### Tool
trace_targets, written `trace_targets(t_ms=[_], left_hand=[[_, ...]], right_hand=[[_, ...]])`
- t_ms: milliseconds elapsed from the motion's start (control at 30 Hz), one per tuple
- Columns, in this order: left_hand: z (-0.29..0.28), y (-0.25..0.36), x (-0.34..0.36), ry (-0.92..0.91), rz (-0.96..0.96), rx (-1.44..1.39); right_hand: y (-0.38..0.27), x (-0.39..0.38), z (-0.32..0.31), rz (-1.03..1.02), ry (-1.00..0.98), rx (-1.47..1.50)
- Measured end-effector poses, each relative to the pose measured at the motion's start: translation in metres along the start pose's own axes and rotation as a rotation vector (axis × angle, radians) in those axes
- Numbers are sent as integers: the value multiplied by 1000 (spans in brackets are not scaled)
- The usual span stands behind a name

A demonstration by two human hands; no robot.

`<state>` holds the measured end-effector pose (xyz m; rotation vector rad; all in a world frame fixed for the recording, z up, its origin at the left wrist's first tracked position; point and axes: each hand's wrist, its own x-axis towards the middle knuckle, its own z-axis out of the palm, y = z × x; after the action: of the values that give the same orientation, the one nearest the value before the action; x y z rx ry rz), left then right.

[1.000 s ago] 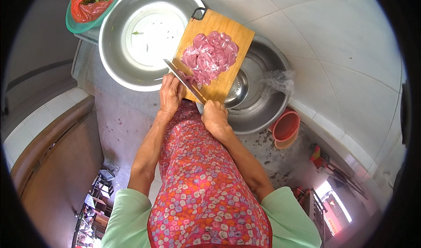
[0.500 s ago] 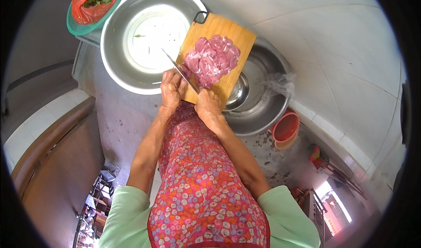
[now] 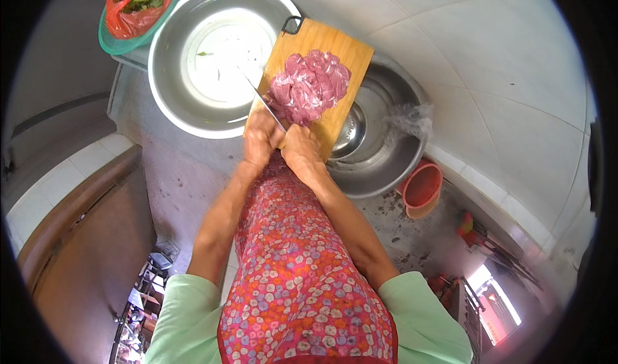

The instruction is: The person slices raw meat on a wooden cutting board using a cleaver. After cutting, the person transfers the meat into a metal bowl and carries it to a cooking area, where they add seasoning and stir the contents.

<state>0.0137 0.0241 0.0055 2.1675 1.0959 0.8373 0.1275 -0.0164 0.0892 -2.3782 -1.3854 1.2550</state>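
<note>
A wooden cutting board (image 3: 345, 87) with a black handle bears a pile of pink sliced meat (image 3: 307, 84). My right hand (image 3: 301, 147) grips a long knife (image 3: 261, 96) that slants up-left across the board's left side. Beside it, my left hand (image 3: 262, 136) is curled at the board's lower left, close to the blade; what its fingers hold is hidden and blurred. Left of the board sits a wide steel basin (image 3: 168, 74) with water and a few green bits. A darker basin (image 3: 400, 164) lies partly under the board, with a small steel bowl (image 3: 353, 139) inside.
A green basket (image 3: 112, 41) with leafy greens in a red bag (image 3: 148, 16) is at the upper left. Crumpled clear plastic (image 3: 412, 121) hangs on the dark basin. A red bucket (image 3: 421, 187) stands at right. A tiled wall (image 3: 489, 61) borders the right side.
My left hand has shifted right, nearer my right hand. My right hand has moved slightly up-left with the knife. The board sits a little lower than in the earliest frame.
</note>
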Motion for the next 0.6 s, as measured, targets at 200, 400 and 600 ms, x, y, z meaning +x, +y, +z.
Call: trace_targets(t_ms=[200,400,600], left_hand=[[-3,8,-8,20,16,28],[-4,6,-16,114,72,116],[-13,2,-14,-32,141,130]], right_hand=[[28,-3,14,1,80,-85],[83,-33,-15,-5,138,-98],[64,-65,-11,-13,76,-137]])
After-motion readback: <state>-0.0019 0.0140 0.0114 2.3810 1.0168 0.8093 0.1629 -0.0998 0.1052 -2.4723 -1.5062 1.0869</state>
